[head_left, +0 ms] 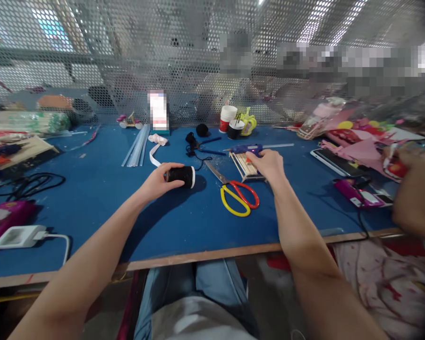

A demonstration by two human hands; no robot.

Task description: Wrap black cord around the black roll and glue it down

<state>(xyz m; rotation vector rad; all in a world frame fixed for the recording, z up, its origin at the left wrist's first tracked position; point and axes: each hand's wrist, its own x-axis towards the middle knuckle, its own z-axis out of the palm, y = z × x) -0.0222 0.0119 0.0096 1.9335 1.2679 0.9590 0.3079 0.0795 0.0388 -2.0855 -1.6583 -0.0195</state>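
Note:
My left hand [156, 182] is closed round a black spool of ribbon [182, 175] lying on its side on the blue table [102, 198]. My right hand [267, 165] is curled over the handle of a blue glue gun [246, 149], which rests on a small frame of wooden sticks [246, 169]. Scissors with red and yellow handles [235, 193] lie between my two hands, blades pointing up and left.
A white ribbon roll [158, 140], clear glue sticks [137, 145], black cord [194, 141] and cups [230, 120] lie farther back. A charger [16, 236] and cables sit at left. Another person's arm [416, 198] and pink wrapping paper [357, 141] are at right. A perforated metal screen [184, 56] backs the table.

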